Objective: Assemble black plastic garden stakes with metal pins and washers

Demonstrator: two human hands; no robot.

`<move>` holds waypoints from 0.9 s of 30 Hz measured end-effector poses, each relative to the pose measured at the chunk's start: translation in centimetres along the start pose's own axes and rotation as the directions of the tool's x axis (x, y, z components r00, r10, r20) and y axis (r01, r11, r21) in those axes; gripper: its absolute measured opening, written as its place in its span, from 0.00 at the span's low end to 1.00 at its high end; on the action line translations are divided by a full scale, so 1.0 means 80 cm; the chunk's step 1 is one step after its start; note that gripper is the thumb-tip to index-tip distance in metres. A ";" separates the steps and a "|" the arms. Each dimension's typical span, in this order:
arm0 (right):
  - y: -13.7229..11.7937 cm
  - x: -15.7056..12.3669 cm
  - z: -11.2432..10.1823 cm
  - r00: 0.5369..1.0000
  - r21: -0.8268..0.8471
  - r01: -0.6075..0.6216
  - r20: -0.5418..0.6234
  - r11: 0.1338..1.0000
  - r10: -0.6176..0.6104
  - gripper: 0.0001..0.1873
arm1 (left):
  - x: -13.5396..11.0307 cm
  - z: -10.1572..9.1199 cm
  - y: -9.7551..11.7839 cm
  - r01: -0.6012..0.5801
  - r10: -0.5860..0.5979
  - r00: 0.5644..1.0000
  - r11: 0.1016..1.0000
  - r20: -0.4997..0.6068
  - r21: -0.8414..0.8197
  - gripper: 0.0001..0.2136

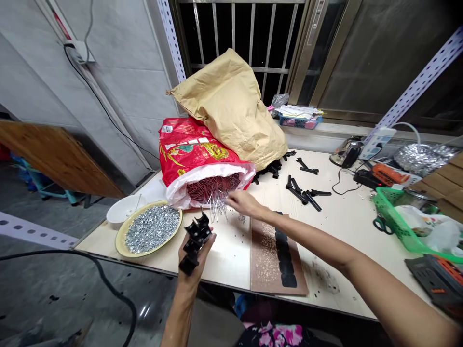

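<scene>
My left hand (198,255) is wrapped round several black plastic clips (197,235) with curved, open cradles, held just above the table's front edge. At the mouth of a red printed bag (202,144), my right hand (244,202) has its fingers curled together. Silver nail-like rods (218,205) lie right beside those fingertips; whether one is pinched cannot be made out. Reddish-brown thin rods (206,189) fill the bag's opening. To the left of my left hand stands a yellow dish (120,243) full of small shiny metal pieces (152,229).
Under my right forearm lies a brown board (258,274) with black pads (285,260) and crumbs. Loose black plastic parts (304,193) lie behind it. A tan paper sack (235,106) leans on the red bag. A green basket (398,224) and a power tool (434,279) stand right.
</scene>
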State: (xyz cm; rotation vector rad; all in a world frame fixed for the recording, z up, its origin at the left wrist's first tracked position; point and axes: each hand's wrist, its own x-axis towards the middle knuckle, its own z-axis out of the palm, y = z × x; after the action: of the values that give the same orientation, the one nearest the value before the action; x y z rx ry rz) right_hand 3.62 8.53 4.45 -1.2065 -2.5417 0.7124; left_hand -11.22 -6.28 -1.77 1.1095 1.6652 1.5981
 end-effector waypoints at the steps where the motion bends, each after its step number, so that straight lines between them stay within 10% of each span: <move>1: 0.003 0.004 0.016 0.994 -0.065 -0.100 0.036 0.993 0.103 0.18 | -0.004 0.000 0.003 0.005 -0.005 1.000 1.000 -0.009 -0.009 0.19; 6: -0.006 0.017 0.070 0.955 -0.163 -0.278 0.057 0.947 0.290 0.12 | -0.008 0.010 0.012 0.026 -0.025 1.000 1.000 -0.007 0.010 0.21; 10: -0.013 0.016 0.062 0.943 -0.180 -0.301 0.090 0.937 0.320 0.13 | 0.003 0.017 0.013 0.145 -0.145 0.989 0.964 0.018 -0.223 0.22; 14: -0.002 -0.008 0.030 0.970 -0.136 -0.185 0.136 0.973 0.203 0.30 | 0.013 0.013 0.006 0.219 -0.220 0.975 0.925 0.031 -0.309 0.22; 17: 0.002 -0.029 0.004 0.986 0.212 -0.030 0.169 0.977 -0.006 0.44 | 0.015 0.010 -0.005 0.223 -0.214 0.975 0.949 0.064 -0.223 0.21; 21: -0.012 -0.043 -0.020 0.979 0.783 -0.007 0.133 0.621 -0.156 0.35 | 0.019 0.010 -0.010 0.104 -0.101 0.990 0.994 0.096 -0.030 0.20; 27: -0.042 -0.048 -0.021 0.996 0.936 0.039 -0.009 0.351 -0.086 0.13 | 0.028 0.006 -0.002 -0.218 0.190 0.975 0.901 0.112 0.375 0.12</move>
State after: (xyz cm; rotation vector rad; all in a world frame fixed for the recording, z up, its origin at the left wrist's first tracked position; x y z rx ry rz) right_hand 4.50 4.27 7.65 -0.6116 -1.5578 1.8325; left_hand -11.91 -4.13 -1.68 1.5668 1.9181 1.3590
